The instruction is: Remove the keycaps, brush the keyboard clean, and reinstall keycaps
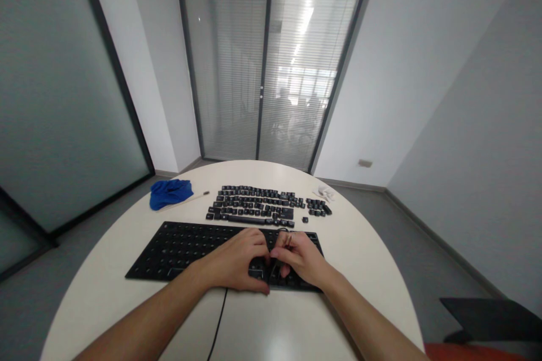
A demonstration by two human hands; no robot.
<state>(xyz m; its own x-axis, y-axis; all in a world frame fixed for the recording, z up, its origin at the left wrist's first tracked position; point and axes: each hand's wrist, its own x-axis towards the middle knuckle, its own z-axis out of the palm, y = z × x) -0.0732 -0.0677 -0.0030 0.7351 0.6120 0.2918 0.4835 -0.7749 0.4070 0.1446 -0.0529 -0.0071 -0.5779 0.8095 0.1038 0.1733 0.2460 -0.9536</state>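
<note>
A black keyboard (190, 245) lies across the near part of the round table, most of its keycaps off. My left hand (237, 259) rests on its right half, fingers curled on top and thumb by the front edge. Just to the right, my right hand (300, 256) is closed in a pinch low over the number-pad end. A thin dark wire-like piece shows by its fingers; most of it is hidden. Behind the keyboard, loose black keycaps (254, 203) lie in rows, with a long spacebar (246, 219) in the front row.
A blue cloth (170, 194) and a thin brush (190, 199) lie at the table's left. White crumpled scraps (326, 193) sit at the back right. The keyboard's cable (218, 324) runs over the near edge. A dark and red chair (486, 321) stands at lower right.
</note>
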